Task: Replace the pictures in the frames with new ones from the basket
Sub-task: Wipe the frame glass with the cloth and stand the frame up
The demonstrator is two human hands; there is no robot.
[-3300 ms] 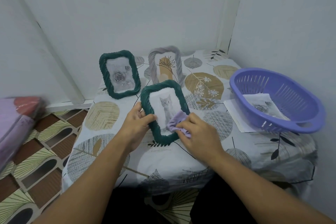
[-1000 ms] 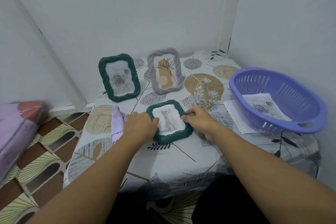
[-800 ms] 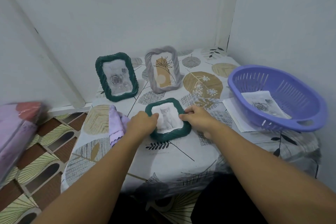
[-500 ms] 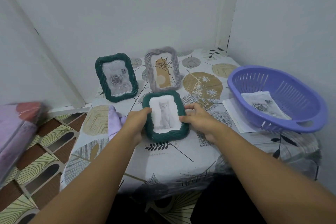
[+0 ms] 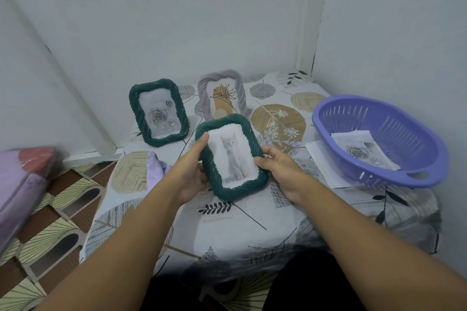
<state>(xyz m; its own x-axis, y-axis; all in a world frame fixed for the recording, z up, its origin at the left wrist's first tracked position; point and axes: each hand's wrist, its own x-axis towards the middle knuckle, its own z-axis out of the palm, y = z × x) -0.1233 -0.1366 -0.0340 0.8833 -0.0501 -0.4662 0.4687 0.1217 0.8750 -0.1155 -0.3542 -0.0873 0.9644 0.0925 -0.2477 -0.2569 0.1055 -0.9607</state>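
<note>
A dark green frame [image 5: 249, 134] with a grey kitten picture [image 5: 231, 158] is tilted up over the table's middle. My left hand [image 5: 193, 171] grips its left edge, thumb on the front. My right hand [image 5: 276, 166] holds its right edge. Behind stand a second green frame [image 5: 159, 112] with a rose picture and a grey frame [image 5: 222, 94] with a plant drawing. The purple basket [image 5: 394, 118] at the right holds a rose picture [image 5: 361, 153].
A lilac cloth [image 5: 155, 169] lies on the table left of my left hand. White paper [image 5: 321, 161] sticks out from under the basket. The leaf-patterned tablecloth [image 5: 227, 225] covers a small table in a wall corner. A pink bundle [image 5: 22, 179] sits at the far left.
The cloth was set down at the left after wiping the glass. The kitten frame, which lay flat on the table, has been lifted and tilted upright by both hands.
</note>
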